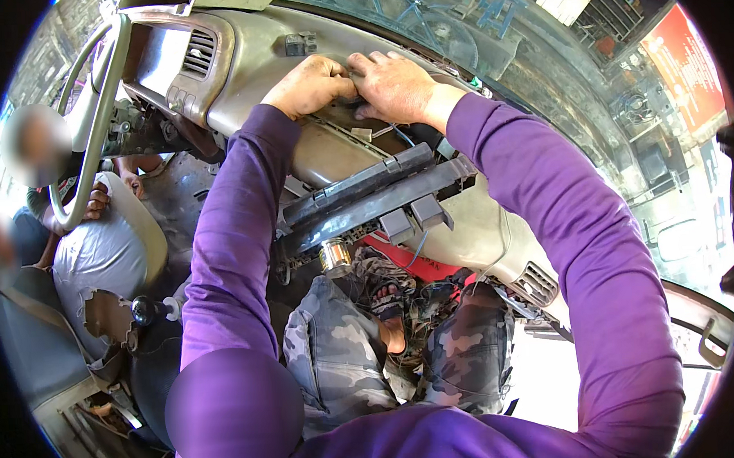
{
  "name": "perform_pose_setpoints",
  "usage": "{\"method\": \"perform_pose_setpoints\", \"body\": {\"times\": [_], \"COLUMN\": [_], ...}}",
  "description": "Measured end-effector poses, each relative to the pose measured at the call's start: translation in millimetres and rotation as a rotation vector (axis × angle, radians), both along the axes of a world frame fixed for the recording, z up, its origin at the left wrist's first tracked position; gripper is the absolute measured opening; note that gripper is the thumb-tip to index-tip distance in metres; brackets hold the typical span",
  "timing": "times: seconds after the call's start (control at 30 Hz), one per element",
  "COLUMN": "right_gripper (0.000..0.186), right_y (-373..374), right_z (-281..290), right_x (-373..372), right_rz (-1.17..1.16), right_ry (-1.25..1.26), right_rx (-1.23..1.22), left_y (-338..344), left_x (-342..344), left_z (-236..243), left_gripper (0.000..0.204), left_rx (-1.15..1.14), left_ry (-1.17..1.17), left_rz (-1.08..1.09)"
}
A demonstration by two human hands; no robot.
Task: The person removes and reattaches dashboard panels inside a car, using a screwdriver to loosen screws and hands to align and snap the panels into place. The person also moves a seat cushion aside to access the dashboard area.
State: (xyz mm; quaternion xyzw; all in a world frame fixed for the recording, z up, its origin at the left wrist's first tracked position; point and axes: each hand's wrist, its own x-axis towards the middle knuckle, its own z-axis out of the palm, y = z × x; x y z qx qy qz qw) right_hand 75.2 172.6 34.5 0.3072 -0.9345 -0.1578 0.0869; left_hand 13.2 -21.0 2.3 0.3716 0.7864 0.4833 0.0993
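From my remote view, I see the dashboard [321, 153] running across the vehicle's front beneath the windshield: dull brownish-beige, smooth and curved, with slatted vents and an opening where wires show. My left hand [313, 86] is curled at its upper part, meeting my right hand [393, 87], whose fingers bend loosely over the same spot; I cannot tell what either holds. Just below them lies a long dark plastic assembly [365, 196] with boxy tabs. A small dark block [300, 44] sits on top, near the left hand.
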Motion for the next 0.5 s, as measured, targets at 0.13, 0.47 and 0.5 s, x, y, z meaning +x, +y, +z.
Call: {"method": "perform_pose_setpoints", "body": {"times": [0.13, 0.47, 0.5], "right_gripper": [0.046, 0.037, 0.037], "right_y": [10.1, 9.8, 9.8], "right_z": [17.5, 21.9, 21.4], "right_x": [-4.6, -5.7, -5.6], "right_rz": [-0.001, -0.164, -0.163], "right_ry": [-0.068, -0.210, -0.211], "right_rx": [-0.007, -0.063, -0.069], "left_y": [2.1, 19.5, 19.3], "left_x": [-8.2, -4.5, -0.5], "left_z": [1.1, -8.4, -3.8], "left_gripper": [0.030, 0.028, 0.029], "left_rx": [-0.003, 0.062, 0.010], "left_ry": [-0.036, 0.316, 0.376], "left_rz": [0.100, 0.127, 0.143]}}
